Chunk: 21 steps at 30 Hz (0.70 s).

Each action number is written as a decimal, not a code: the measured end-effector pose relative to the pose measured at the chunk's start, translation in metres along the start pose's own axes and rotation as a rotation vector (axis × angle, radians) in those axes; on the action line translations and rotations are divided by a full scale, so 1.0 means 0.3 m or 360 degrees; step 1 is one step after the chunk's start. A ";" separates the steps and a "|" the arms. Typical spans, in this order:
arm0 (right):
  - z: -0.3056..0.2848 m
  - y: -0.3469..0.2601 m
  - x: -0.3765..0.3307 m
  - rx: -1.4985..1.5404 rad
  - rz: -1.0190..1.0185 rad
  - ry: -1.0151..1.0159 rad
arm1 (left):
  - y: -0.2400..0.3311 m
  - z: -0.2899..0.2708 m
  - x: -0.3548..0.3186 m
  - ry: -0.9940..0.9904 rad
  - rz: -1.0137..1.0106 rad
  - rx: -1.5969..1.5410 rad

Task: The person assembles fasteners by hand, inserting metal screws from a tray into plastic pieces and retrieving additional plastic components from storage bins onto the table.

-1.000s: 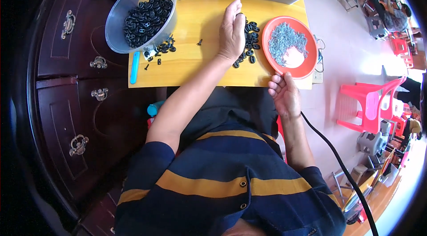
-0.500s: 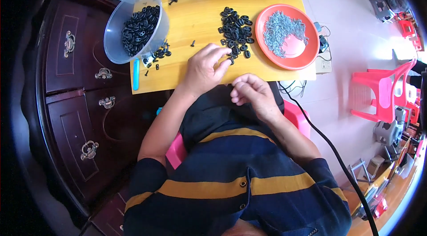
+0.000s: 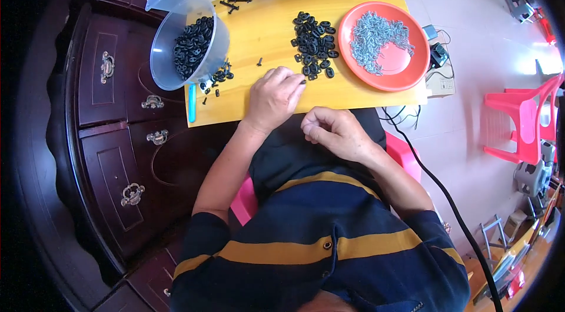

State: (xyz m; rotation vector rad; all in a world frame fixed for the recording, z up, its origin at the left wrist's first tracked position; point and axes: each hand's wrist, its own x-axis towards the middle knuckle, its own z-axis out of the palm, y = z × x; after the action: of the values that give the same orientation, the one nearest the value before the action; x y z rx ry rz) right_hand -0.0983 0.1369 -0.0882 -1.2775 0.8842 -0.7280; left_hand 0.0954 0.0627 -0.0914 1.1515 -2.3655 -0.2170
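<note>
In the head view, the left hand (image 3: 274, 99) rests over the near part of the yellow table (image 3: 229, 95), back of the hand up, thumb and fingers drawn together toward a small black piece (image 3: 303, 82) at the fingertips; it looks pinched there, though how firmly I cannot tell. That piece lies just on the near side of a loose heap of black oval pieces (image 3: 315, 41), many showing two holes. The right hand (image 3: 338, 130) is just beside the left, apart from it, over the lap near the table edge, its fingers curled in and the thumb pressed toward them; whether something small is gripped inside, I cannot tell. To the right of the heap sits a red plate (image 3: 395, 61) with silvery screws (image 3: 369, 38) spread over much of it, its near middle bare. To the left, a clear round tub (image 3: 221, 40) holds more black pieces, and a lone dark screw (image 3: 259, 62) lies between tub and heap. The step in hand seems to be taking up one black piece; the next move probably calls for keeping that pinch steady, turning the holes into sight and bringing the right fingertips close to it.
</note>
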 end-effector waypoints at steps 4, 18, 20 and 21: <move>-0.006 0.007 -0.014 -0.0118 -0.0030 0.0127 | -0.001 0.008 0.019 0.0161 -0.0096 0.0177; -0.019 -0.021 -0.023 -0.0394 -0.0129 0.0278 | 0.063 0.057 0.006 0.0068 0.0060 0.0111; -0.019 -0.018 -0.023 -0.0338 -0.0107 0.0292 | 0.054 0.065 0.004 0.0113 0.0077 0.0096; -0.017 -0.014 -0.024 -0.0341 -0.0105 0.0301 | 0.054 0.066 0.006 0.0157 0.0086 0.0086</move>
State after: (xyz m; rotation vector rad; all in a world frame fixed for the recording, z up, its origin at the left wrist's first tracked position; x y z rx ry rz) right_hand -0.1061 0.1399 -0.0834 -1.4494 1.1010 -0.8333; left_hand 0.0732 0.0701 -0.1021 1.0960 -2.3249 -0.0763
